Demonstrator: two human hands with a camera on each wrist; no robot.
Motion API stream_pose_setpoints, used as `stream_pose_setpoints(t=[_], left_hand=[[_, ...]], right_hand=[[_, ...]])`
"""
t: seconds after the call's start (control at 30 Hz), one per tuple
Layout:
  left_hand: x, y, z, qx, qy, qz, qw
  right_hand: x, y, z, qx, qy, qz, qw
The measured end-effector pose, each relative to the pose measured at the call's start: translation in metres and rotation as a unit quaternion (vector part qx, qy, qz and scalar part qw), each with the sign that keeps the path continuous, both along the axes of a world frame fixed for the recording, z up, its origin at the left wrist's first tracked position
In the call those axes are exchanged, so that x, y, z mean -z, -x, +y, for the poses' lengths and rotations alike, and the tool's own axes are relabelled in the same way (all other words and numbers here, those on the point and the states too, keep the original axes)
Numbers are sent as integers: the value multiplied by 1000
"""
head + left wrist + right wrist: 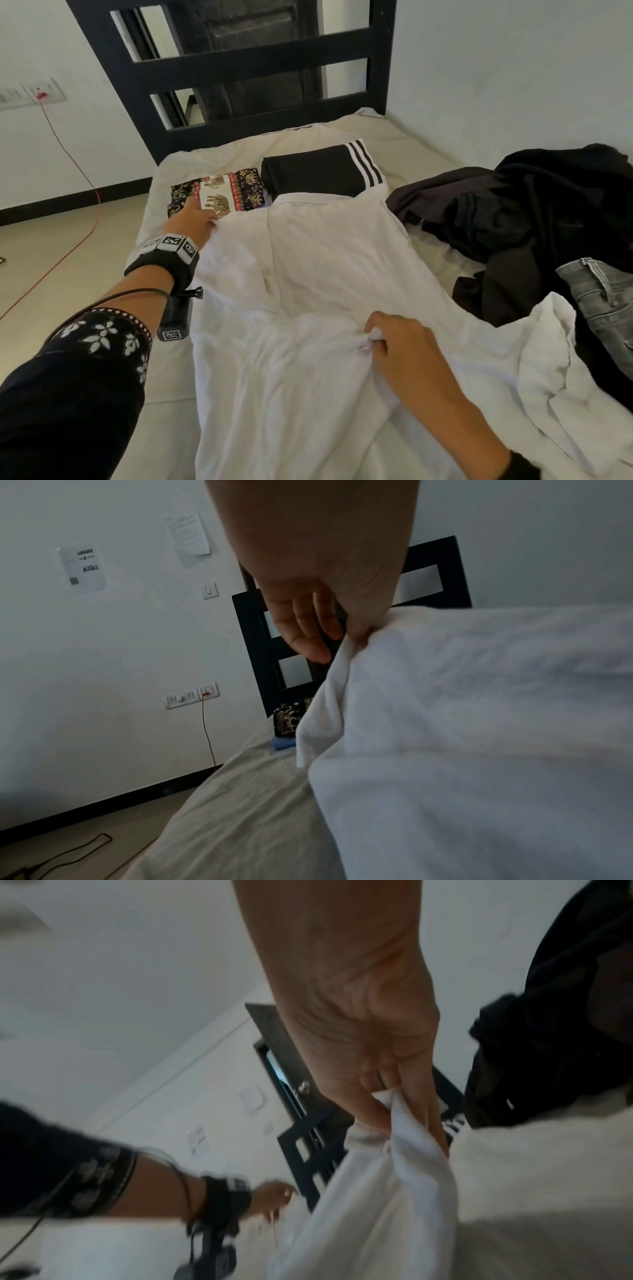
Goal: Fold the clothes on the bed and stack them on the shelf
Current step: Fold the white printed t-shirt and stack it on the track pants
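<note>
A white shirt (325, 274) lies spread along the bed (411, 144), collar toward the headboard. My left hand (200, 219) is at its upper left shoulder; in the left wrist view the thumb side pinches the shirt's (479, 723) edge while the other fingers (308, 634) hang straight. My right hand (376, 337) pinches a bunch of fabric in the shirt's lower middle, and the right wrist view shows its fingers (421, 1104) closed on the white cloth (377, 1191). Beyond the collar lie a folded elephant-print garment (222, 197) and a folded black garment with white stripes (322, 171).
A heap of dark clothes (534, 219), grey jeans (603, 301) and a crumpled white cloth (548, 363) fill the bed's right side against the wall. The black headboard (239, 65) stands at the far end. A red cable (68, 154) runs down to the floor at left.
</note>
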State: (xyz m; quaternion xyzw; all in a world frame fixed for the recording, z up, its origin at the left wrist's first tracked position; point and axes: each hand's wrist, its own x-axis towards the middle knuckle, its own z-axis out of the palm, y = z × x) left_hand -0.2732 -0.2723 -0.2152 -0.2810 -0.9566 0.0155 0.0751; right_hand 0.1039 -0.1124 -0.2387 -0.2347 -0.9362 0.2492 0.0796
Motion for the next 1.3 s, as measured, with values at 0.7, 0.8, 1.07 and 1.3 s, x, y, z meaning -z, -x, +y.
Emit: stream_pose_setpoints(t=[0.7,0.8,1.07,1.3], left_hand=[[-17,-56,174,96,-123,-80,985],[-8,-72,205,100,-104,-82,986],[8,-105,281,182,-49,-53,981],[48,-113,308,197,64,-163,965]], right_hand=[[-93,-151,139,99,182,-79,975],[-86,-156,145,115,138,-86,980],[-77,-179,163,77,140,-153,975],[-62,-173,173,97,177,-184,962]])
